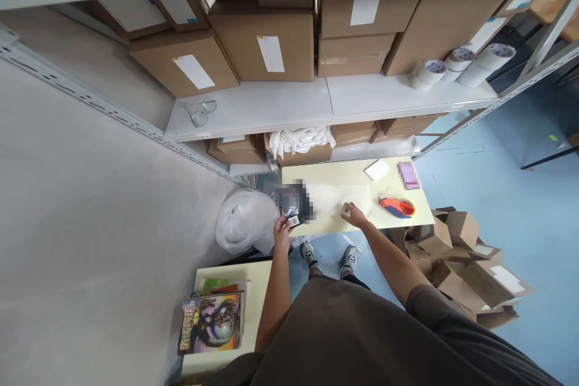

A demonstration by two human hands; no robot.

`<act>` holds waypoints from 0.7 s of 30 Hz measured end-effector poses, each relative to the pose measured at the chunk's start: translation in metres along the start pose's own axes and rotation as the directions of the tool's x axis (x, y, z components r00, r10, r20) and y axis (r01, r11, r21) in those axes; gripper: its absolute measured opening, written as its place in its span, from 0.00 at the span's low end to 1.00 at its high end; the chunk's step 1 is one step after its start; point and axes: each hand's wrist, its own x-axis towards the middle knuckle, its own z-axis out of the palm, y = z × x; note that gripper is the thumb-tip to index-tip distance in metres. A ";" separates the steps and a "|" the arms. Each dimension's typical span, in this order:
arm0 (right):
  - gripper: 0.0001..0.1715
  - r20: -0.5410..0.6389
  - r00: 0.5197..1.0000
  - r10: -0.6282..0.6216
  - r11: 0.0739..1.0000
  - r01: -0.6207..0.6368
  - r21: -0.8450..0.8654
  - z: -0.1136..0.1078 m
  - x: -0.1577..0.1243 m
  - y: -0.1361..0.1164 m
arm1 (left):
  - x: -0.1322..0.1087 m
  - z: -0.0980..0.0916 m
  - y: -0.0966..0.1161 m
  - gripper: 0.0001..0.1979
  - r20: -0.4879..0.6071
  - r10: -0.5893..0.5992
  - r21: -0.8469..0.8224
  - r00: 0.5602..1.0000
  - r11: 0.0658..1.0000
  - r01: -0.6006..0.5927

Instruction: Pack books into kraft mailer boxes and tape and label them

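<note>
My left hand [281, 226] grips the near edge of a dark flat package [296, 202], its fingers closed beside a white barcode label [294, 221]. Most of the package's face is blurred out. To its right, a whitish, thin plastic sheet or bag [328, 198] lies across the narrow table [325, 229]. My right hand [353, 215] has its fingers closed on the near side of this plastic. An orange and blue tape dispenser [398, 207] rests to the right of that hand.
A white pad [377, 169] and a purple pack [409, 175] lie at the table's far right. Shelves with cartons [271, 48] and tape rolls [429, 72] rise beyond. A white plastic bag [246, 220] stands left, flattened boxes [465, 265] right, magazines [212, 322] lower left.
</note>
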 end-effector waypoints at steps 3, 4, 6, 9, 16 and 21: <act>0.28 -0.042 0.997 0.071 0.997 -0.072 -0.041 -0.001 0.007 -0.003 | 0.000 0.000 0.000 0.34 0.004 -0.014 0.001 1.000 1.000 0.014; 0.30 -0.055 0.993 0.109 0.992 -0.112 -0.063 0.000 0.011 -0.006 | 0.000 0.000 0.000 0.34 0.006 -0.018 -0.001 1.000 1.000 0.018; 0.37 -0.051 0.977 0.208 0.972 -0.212 -0.103 0.002 0.017 -0.010 | -0.001 0.001 0.000 0.34 0.009 -0.022 -0.004 1.000 1.000 0.022; 0.47 -0.027 0.924 0.382 0.916 -0.382 -0.120 0.008 0.025 -0.017 | -0.003 0.003 -0.002 0.35 0.010 -0.023 0.000 1.000 1.000 0.023; 0.56 0.034 0.962 0.271 0.951 -0.262 -0.163 0.036 0.035 -0.037 | -0.004 -0.003 -0.006 0.34 -0.003 0.003 0.058 1.000 0.998 -0.003; 0.54 0.002 0.935 0.353 0.928 -0.350 -0.125 0.040 0.039 -0.050 | 0.001 -0.014 -0.010 0.33 -0.053 0.011 0.072 0.999 0.997 -0.007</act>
